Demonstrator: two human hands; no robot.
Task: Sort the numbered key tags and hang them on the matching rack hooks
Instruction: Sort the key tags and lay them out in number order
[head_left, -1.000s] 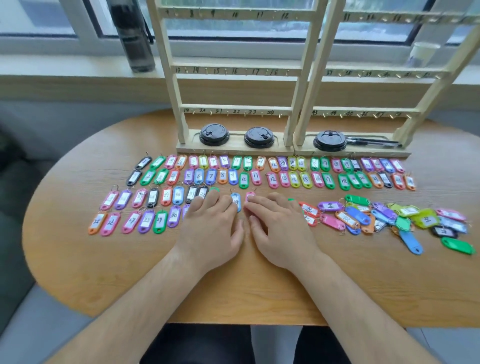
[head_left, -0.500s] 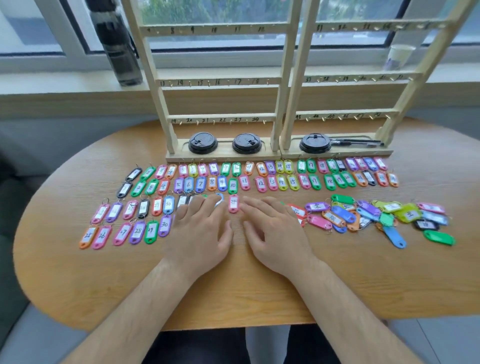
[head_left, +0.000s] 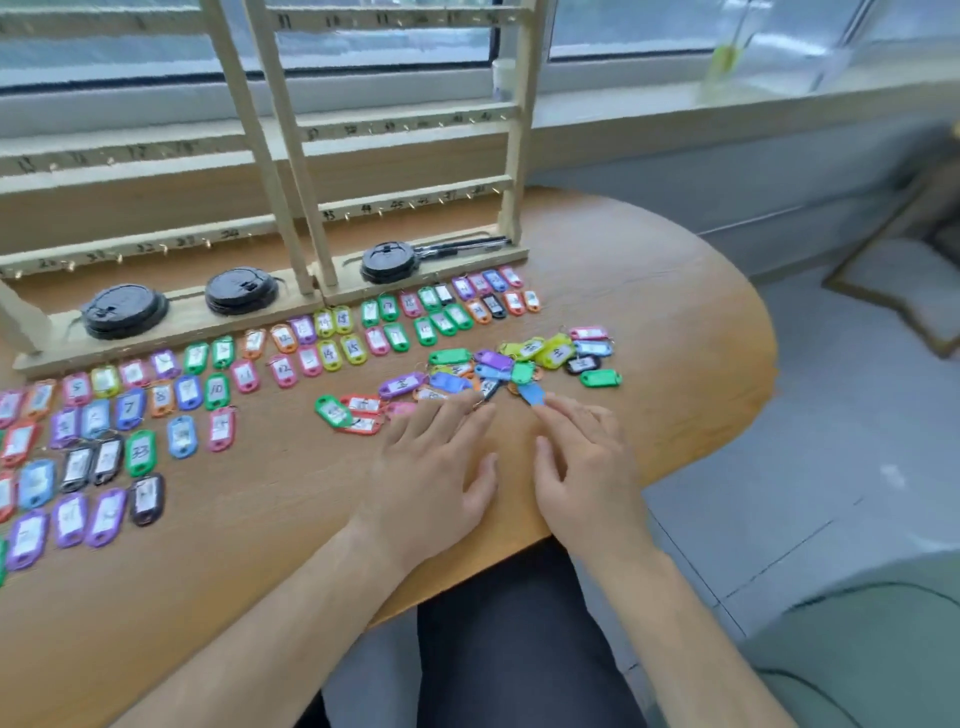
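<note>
Fingers (head_left: 460, 415) of the L hand (head_left: 431, 478) are straight and slightly spread, palm down on the table (head_left: 675, 322), holding nothing. Their tips sit just beside a pink tag (head_left: 400, 410) at the near edge of the loose heap of tags (head_left: 493, 364). R hand (head_left: 587, 478) lies flat too, fingers apart and empty, index tip at the near end of a blue tag (head_left: 531, 393); touching or just short, can't tell. The heap lies toward the table's right end, tags overlapping, mixed colours. Sorted tags (head_left: 218, 387) run in neat rows from the middle to the left edge, labels up, e.g. a green tag marked 33 (head_left: 140, 453). Wooden rack (head_left: 291, 156) w/ numbered hook rails stands along the back edge. On its base: three black lids (head_left: 241, 291) and dark pens (head_left: 467, 244). A white cup (head_left: 503, 78) stands on the sill behind.
</note>
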